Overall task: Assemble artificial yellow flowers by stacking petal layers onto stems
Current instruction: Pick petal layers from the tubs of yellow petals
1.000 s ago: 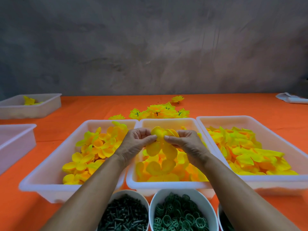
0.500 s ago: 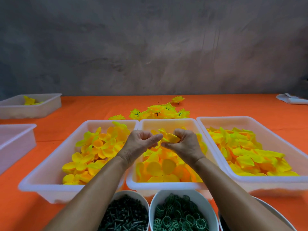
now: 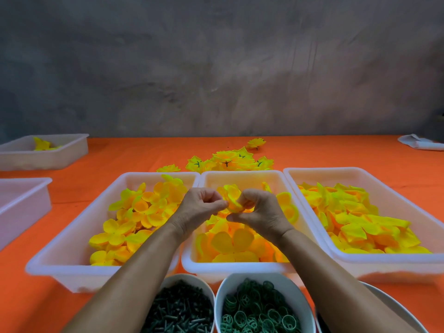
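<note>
Above the middle white tray (image 3: 240, 264), my left hand (image 3: 198, 209) and my right hand (image 3: 259, 212) meet, both with curled fingers pinching a small yellow petal cluster (image 3: 231, 198) between them. The stem, if any, is hidden by my fingers. The middle tray holds loose yellow-orange petal layers (image 3: 230, 241). The left tray (image 3: 72, 267) holds rounder yellow petals (image 3: 134, 219); the right tray (image 3: 384, 263) holds pointed yellow petals (image 3: 348, 219). Several finished yellow flowers (image 3: 230, 161) lie on the orange table behind the trays.
Near the front edge stand a bowl of dark green stems (image 3: 180, 308) and a bowl of green rings (image 3: 259, 311), with a third bowl rim (image 3: 396, 306) at right. Two more white trays (image 3: 45, 152) (image 3: 21, 203) sit at left. White cloth (image 3: 422, 143) lies far right.
Both hands have dropped slightly and curled tighter around the petal cluster, which looks more bunched now. The petals that hung below my fingers one second ago are gone from my hands.
</note>
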Demonstrator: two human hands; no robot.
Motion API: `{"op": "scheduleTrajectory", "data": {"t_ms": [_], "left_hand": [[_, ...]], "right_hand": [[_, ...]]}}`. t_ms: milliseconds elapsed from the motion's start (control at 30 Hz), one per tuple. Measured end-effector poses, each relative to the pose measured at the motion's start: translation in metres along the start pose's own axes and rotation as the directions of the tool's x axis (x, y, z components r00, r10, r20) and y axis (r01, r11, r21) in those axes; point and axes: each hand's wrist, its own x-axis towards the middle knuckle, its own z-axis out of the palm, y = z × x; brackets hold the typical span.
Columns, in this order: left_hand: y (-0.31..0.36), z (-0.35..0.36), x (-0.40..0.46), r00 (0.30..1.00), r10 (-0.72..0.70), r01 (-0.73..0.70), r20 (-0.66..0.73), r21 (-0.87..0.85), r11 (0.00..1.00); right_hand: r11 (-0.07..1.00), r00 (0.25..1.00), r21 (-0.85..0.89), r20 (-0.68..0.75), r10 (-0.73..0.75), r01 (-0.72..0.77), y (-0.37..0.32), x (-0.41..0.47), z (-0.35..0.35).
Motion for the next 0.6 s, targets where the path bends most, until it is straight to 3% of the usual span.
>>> {"op": "scheduleTrajectory", "data": {"t_ms": [100, 200, 367, 600], "left_hand": [[-0.0013, -0.0024, 0.0016, 0.997, -0.002, -0.006, -0.074, -0.104, 0.995], [-0.0024, -0.0011, 0.0024, 0.997, -0.020, 0.010, -0.078, -0.138, 0.990], [-0.0024, -0.0009, 0.0023, 0.998, -0.027, 0.015, -0.064, -0.179, 0.984], [-0.0032, -0.0009, 0.0017, 0.999, -0.018, 0.011, -0.039, -0.175, 0.985]], "right_hand": [[0.989, 0.997, 0.130, 0.036, 0.067, -0.071, -0.0016, 0.0017, -0.0007], [0.978, 0.993, 0.184, -0.044, 0.111, -0.101, -0.0003, 0.0042, -0.0032], [0.993, 0.993, 0.084, -0.075, 0.094, -0.088, 0.0004, 0.0040, -0.0012], [0.993, 0.983, 0.111, -0.167, 0.069, -0.051, -0.0006, 0.0048, -0.0034]]}}
